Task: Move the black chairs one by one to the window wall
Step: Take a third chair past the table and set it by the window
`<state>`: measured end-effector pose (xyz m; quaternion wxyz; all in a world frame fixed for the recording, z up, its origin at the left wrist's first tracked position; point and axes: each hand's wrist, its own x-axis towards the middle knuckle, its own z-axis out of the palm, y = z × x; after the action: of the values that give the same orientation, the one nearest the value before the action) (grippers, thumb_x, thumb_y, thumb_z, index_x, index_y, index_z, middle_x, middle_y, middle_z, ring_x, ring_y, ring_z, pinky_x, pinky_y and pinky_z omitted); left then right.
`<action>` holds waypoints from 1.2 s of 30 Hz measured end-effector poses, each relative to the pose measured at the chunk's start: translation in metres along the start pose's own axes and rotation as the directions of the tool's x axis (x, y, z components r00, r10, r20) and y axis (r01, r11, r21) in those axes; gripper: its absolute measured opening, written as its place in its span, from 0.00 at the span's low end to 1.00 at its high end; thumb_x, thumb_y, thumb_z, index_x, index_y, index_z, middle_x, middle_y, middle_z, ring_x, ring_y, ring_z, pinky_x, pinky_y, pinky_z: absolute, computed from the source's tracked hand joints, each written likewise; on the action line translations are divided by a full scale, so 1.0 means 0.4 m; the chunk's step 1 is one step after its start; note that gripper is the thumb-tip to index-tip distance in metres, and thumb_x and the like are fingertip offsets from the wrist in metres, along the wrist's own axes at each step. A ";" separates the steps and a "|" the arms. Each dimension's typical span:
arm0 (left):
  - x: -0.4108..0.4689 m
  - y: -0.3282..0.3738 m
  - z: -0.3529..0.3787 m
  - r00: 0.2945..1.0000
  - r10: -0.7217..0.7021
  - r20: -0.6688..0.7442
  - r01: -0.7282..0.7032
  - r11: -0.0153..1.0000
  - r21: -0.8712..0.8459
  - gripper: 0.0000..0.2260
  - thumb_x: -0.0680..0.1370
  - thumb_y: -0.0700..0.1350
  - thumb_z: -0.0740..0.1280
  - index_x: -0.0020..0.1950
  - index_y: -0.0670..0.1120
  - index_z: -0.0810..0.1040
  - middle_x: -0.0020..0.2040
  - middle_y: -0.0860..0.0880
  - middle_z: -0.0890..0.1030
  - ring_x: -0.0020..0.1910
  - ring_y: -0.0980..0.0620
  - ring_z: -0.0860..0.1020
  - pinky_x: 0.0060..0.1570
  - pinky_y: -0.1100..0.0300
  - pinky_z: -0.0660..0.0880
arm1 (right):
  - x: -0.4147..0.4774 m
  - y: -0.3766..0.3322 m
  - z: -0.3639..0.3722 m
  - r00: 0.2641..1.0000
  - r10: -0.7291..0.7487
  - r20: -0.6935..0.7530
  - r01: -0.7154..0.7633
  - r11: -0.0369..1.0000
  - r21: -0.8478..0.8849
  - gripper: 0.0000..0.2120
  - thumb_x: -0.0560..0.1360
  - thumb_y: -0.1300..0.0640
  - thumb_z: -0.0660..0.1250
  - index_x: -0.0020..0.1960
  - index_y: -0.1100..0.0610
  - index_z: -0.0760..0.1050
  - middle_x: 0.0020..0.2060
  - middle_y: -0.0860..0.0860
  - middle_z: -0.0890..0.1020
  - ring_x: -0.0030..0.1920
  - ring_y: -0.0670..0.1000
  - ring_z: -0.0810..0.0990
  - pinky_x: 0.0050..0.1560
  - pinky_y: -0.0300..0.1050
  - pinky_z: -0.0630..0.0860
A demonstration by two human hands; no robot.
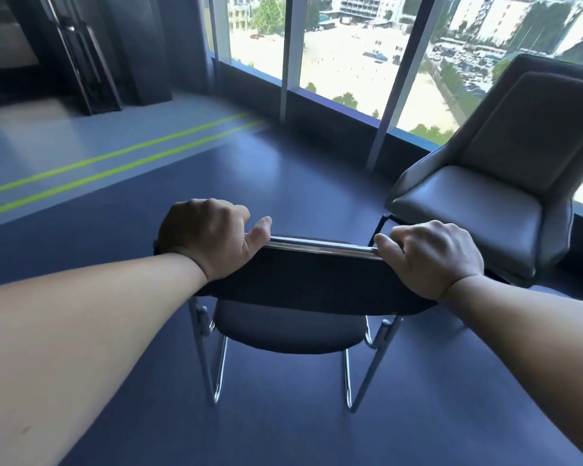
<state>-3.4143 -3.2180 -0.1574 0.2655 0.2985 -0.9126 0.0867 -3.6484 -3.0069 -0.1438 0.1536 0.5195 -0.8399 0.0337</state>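
Note:
A black chair (300, 284) with a chrome tube frame stands in front of me, its back towards me and its seat facing the window wall (344, 79). My left hand (209, 237) grips the left end of the backrest's top edge. My right hand (431, 253) grips the right end. Both hands curl their fingers over the far side of the backrest. The chair's chrome legs rest on or near the dark blue floor. The window wall runs across the back, some way beyond the chair.
A grey padded lounge chair (485, 196) stands by the window at the right, close to the black chair's right side. Two green floor lines (98, 169) run at the left. Dark cabinets or doors (74, 55) fill the far left corner.

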 end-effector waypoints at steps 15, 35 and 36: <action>0.454 -0.110 0.282 0.999 0.033 0.042 -0.033 0.999 0.012 0.26 0.75 0.64 0.51 0.28 0.45 0.68 0.25 0.49 0.71 0.26 0.43 0.68 0.31 0.59 0.62 | 0.471 0.123 0.139 0.996 0.079 0.050 -0.083 0.993 0.084 0.27 0.75 0.32 0.50 0.37 0.51 0.76 0.39 0.55 0.82 0.42 0.61 0.78 0.41 0.48 0.69; 0.915 -0.287 0.576 0.983 0.181 0.022 -0.178 0.981 -0.081 0.26 0.74 0.63 0.49 0.28 0.45 0.67 0.25 0.50 0.67 0.27 0.44 0.66 0.32 0.58 0.61 | 0.880 0.151 0.276 0.961 0.250 0.115 -0.258 0.964 0.064 0.28 0.76 0.32 0.49 0.33 0.54 0.69 0.31 0.52 0.72 0.37 0.60 0.71 0.39 0.48 0.66; 0.950 -0.300 0.596 0.980 0.196 0.028 -0.193 0.976 -0.097 0.26 0.74 0.63 0.49 0.28 0.46 0.67 0.25 0.50 0.67 0.27 0.44 0.67 0.32 0.58 0.61 | 0.910 0.150 0.284 0.956 0.269 0.115 -0.277 0.959 0.058 0.28 0.76 0.33 0.49 0.34 0.54 0.70 0.31 0.52 0.72 0.37 0.60 0.71 0.39 0.48 0.66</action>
<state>-3.7053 -3.5799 -0.1547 0.2522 0.1965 -0.9454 0.0636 -3.8772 -3.3178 -0.1390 0.0835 0.4048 -0.9087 0.0580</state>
